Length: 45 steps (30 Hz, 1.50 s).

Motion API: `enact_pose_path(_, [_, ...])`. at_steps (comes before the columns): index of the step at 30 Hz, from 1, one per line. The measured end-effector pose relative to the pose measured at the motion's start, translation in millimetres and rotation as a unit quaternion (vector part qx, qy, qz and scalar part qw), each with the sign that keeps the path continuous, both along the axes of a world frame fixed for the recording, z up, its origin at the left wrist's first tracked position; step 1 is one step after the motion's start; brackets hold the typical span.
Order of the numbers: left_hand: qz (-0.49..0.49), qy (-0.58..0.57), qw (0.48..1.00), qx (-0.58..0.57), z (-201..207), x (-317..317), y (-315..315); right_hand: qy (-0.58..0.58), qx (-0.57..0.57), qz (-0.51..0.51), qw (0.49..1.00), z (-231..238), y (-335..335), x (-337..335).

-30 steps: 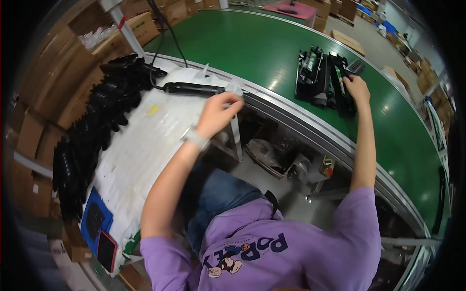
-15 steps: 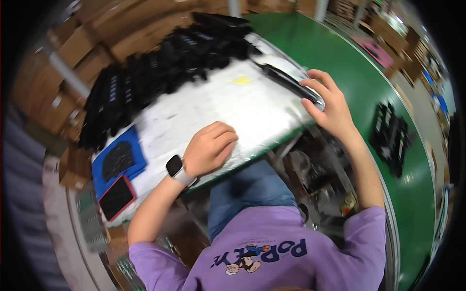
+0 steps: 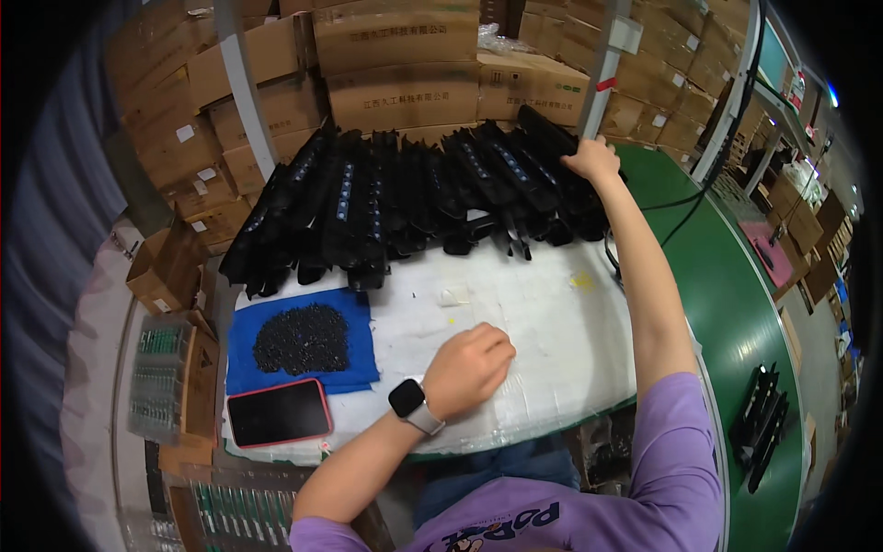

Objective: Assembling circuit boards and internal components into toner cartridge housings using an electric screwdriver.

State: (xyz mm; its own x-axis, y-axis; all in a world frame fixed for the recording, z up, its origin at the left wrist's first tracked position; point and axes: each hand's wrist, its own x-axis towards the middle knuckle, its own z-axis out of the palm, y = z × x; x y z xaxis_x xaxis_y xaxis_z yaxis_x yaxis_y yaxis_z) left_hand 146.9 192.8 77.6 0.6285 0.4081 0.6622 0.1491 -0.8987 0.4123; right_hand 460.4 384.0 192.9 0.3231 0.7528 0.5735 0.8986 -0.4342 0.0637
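Blue cloth (image 3: 361,340) lies on L side of white table (image 3: 561,322). Row of black parts (image 3: 423,189) sits beyond cloth, running off to its R. R hand (image 3: 593,160) is at the row's R end, far side, well R of cloth; fingers bent, partly spread, can't make out if they grip a part. L hand (image 3: 467,370), w/ watch (image 3: 406,398), is R of cloth, fingers loosely curled, can't see anything inside. Black bits (image 3: 303,339) piled on cloth; phone (image 3: 280,414) at its near edge.
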Motion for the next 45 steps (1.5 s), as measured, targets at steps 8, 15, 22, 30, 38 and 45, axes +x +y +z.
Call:
enact_pose_path(8, [-0.028, 0.073, 0.997, 0.006, -2.7, -4.0, -1.3, 0.164, -0.159, 0.028, 0.973, 16.7, 29.0, 12.5])
enact_pose_path(15, [-0.032, 0.089, 0.995, 0.008, -6.2, -1.1, 2.3, 0.188, -0.103, 0.052, 0.975, 21.1, 16.6, 25.5])
enact_pose_path(22, [-0.021, 0.078, 0.997, -0.008, -0.7, 0.0, -1.8, 0.160, -0.027, 0.112, 0.980, 47.0, -19.0, 16.6])
enact_pose_path(30, [0.152, -0.064, 0.977, 0.137, 23.1, -14.4, 6.4, 0.150, 0.022, 0.443, 0.884, 52.7, -142.3, -13.4])
enact_pose_path(38, [0.261, 0.117, 0.935, 0.212, 34.6, -14.9, -2.8, 0.122, -0.139, 0.529, 0.828, -41.7, -207.2, -61.3])
enact_pose_path(45, [0.156, 0.090, 0.980, 0.080, 5.7, -27.5, -12.2, 0.160, -0.154, 0.585, 0.780, -54.1, -206.2, -63.7])
